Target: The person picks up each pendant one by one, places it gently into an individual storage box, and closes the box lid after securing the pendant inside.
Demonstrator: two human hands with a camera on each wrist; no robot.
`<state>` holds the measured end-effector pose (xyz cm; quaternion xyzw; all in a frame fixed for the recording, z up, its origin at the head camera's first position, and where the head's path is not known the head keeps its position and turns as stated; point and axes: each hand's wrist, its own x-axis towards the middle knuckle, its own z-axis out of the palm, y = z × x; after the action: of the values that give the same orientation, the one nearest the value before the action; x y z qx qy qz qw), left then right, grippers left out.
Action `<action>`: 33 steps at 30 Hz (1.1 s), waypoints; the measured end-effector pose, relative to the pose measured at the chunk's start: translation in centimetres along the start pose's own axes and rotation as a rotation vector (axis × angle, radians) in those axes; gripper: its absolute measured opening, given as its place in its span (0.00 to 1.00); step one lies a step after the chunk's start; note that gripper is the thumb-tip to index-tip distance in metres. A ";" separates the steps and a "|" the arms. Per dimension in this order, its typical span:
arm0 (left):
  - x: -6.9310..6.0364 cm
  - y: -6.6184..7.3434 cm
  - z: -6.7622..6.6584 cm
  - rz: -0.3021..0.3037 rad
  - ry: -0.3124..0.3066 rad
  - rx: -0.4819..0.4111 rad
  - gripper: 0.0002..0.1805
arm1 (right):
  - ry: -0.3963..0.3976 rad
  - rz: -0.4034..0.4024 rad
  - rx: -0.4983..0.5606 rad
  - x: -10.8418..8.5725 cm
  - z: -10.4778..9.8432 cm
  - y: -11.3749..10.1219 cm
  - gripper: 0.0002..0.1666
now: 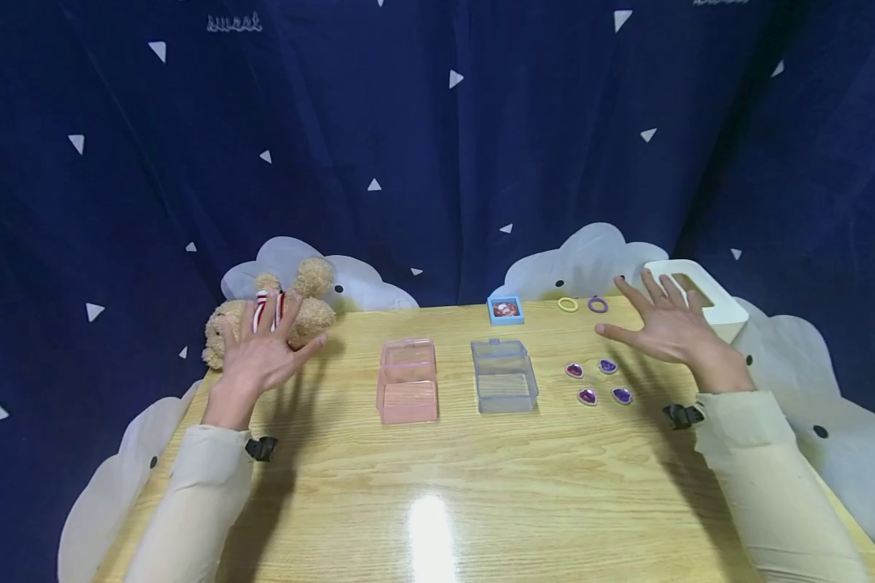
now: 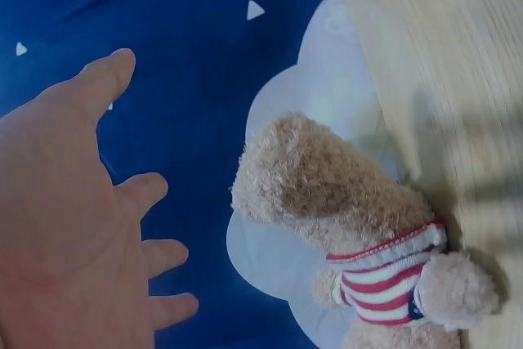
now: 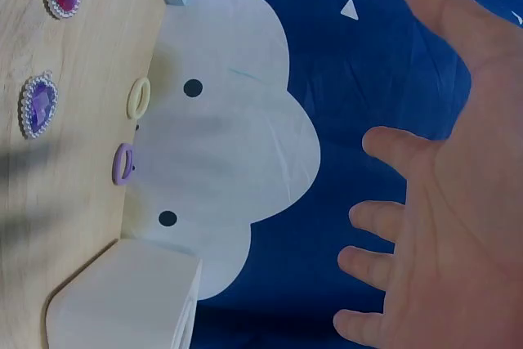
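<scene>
My left hand [image 1: 258, 360] is raised with fingers spread, holding nothing, in front of a tan teddy bear [image 2: 319, 194] in a red-and-white striped shirt. The bear lies at the table's back left. On the other side my right hand [image 1: 671, 328] hovers with straight, parted fingers, nearest a white container [image 3: 122, 292]. Left of it lie several gem ornaments: a red one [image 1: 574, 370], a pink-purple one [image 1: 586, 397] and violet ones [image 1: 622, 396]. A yellow ring [image 1: 568, 304] and a purple ring [image 3: 122, 163] sit at the back edge.
A pink transparent box [image 1: 408, 401] and a bluish transparent box [image 1: 506, 402] stand mid-table with lids raised backward. Behind them is a small light-blue square box [image 1: 505, 310] on the wooden table [image 1: 350, 502]. A dark blue curtain [image 1: 379, 105] hangs beyond the back edge.
</scene>
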<state>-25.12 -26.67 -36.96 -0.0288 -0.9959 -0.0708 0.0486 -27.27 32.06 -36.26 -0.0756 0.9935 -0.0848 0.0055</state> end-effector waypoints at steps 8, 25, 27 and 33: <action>-0.3 0.4 0.1 0.036 -0.038 -0.102 0.51 | -0.006 -0.048 0.039 0.2 0.1 0.0 0.58; -0.6 1.6 1.2 0.136 0.016 -0.431 0.42 | 0.015 -0.106 0.144 0.5 1.5 0.2 0.47; -0.5 2.0 1.4 0.141 0.023 -0.473 0.40 | 0.017 -0.108 0.157 0.6 1.7 0.2 0.46; -0.2 3.3 2.2 0.168 0.056 -0.605 0.34 | 0.032 -0.144 0.200 0.9 2.5 0.4 0.38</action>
<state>-24.95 -23.07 -38.66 -0.1219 -0.9221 -0.3603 0.0708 -28.13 31.93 -38.82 -0.1446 0.9720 -0.1849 -0.0087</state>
